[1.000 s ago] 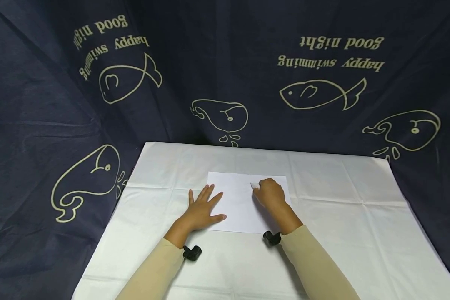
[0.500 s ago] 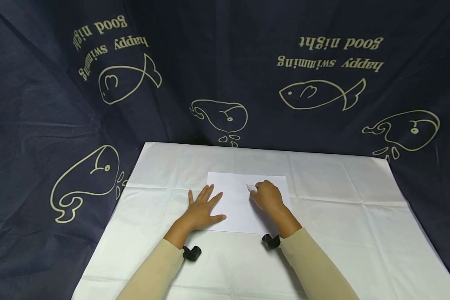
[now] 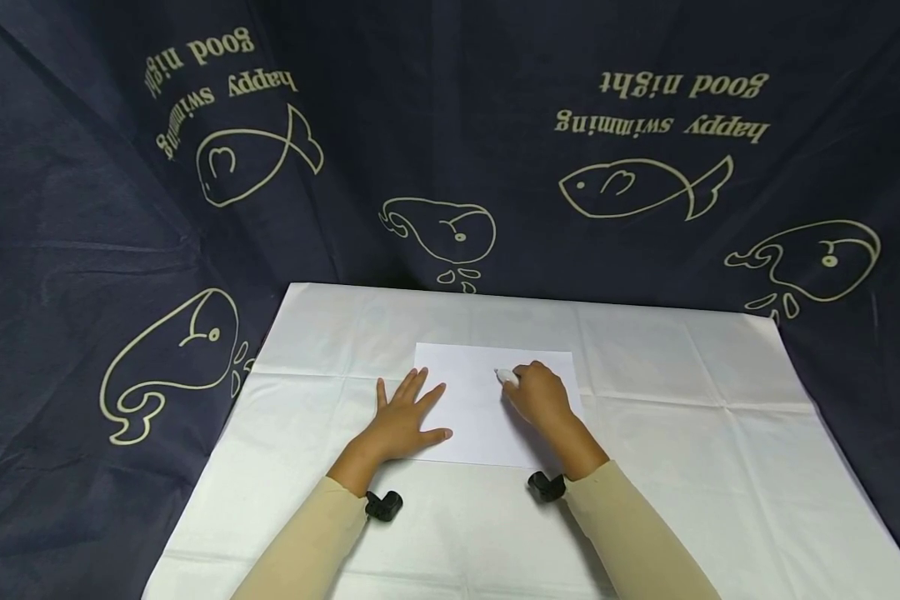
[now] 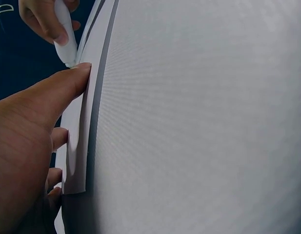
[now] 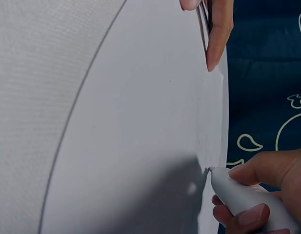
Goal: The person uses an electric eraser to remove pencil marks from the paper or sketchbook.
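Observation:
A sheet of white paper (image 3: pixel 480 417) lies on the white-covered table. My left hand (image 3: pixel 401 423) rests flat on its left side, fingers spread, thumb near the sheet's front edge. On the right, my right hand (image 3: pixel 542 398) grips a small white tapered bottle (image 3: pixel 507 377) with a narrow tip, pointing left over the paper's upper part. Seen from the right wrist, the bottle (image 5: pixel 240 195) is held between thumb and curled fingers, its fine tip right at the paper's surface. Its rear end is hidden in the palm in the head view.
The white tablecloth (image 3: pixel 690 467) has fold creases and stretches around the paper on all sides. Behind the table hangs a dark blue curtain (image 3: pixel 525 250) printed with fish, whales and lettering. A black wrist camera (image 3: pixel 384 506) sits at the left sleeve and another camera (image 3: pixel 546 487) at the right.
My right hand and the bottle have shifted slightly left and toward me over the past second, with only a tiny shift in the last half second. The left hand stays put.

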{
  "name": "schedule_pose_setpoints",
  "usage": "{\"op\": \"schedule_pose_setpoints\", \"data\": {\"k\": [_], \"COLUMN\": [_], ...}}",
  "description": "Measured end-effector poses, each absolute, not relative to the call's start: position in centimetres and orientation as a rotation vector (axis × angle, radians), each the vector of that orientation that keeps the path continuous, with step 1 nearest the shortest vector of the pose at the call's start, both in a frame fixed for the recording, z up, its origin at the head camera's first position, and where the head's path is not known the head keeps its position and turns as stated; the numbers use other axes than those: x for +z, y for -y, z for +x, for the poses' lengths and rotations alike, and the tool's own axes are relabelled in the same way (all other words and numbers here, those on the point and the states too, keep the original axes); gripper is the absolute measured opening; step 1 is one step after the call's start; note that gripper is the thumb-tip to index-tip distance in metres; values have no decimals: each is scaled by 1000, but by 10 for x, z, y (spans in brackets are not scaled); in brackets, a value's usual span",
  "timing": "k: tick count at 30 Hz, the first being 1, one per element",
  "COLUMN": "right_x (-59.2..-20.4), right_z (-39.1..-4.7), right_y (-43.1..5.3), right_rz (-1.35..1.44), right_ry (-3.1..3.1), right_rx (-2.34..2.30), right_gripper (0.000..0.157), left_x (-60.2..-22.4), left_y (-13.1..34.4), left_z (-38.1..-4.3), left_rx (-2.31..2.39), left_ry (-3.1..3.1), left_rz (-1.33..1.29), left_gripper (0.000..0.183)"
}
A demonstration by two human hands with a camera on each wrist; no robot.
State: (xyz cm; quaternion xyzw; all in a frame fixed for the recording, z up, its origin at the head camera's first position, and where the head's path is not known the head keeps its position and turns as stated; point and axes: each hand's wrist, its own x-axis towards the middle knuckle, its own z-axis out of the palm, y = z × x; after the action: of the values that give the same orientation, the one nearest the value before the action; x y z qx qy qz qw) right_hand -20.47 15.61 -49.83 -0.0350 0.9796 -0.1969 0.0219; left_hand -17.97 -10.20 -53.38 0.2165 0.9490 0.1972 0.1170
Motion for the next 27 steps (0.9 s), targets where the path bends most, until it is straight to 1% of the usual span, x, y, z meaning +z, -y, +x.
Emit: {"op": "schedule_pose_setpoints", "data": {"k": [8,14,23,27], "right_x": [-497,-498,-502,-502], "right_z": [-200,-200,-202,-203], "right_y": [-156,-164,-172,-172], "right_rz": [-150,-114,-97,-95], "right_ry": [-3024,-3027,-3037,-3051], "right_rx": [-607,-602,-589,-585], "right_gripper": [29,29,36,36], "left_x": [-534,-534,-537,-537], "left_y": [102,102,102,102], "left_z": [-180,-180,-182,-182], "left_rx": [581,577,565,549], "left_ry": [-2783,-2780,-2774,-2771], "left_rz": [632,629,623,621], "left_gripper": [80,80,82,83]}}
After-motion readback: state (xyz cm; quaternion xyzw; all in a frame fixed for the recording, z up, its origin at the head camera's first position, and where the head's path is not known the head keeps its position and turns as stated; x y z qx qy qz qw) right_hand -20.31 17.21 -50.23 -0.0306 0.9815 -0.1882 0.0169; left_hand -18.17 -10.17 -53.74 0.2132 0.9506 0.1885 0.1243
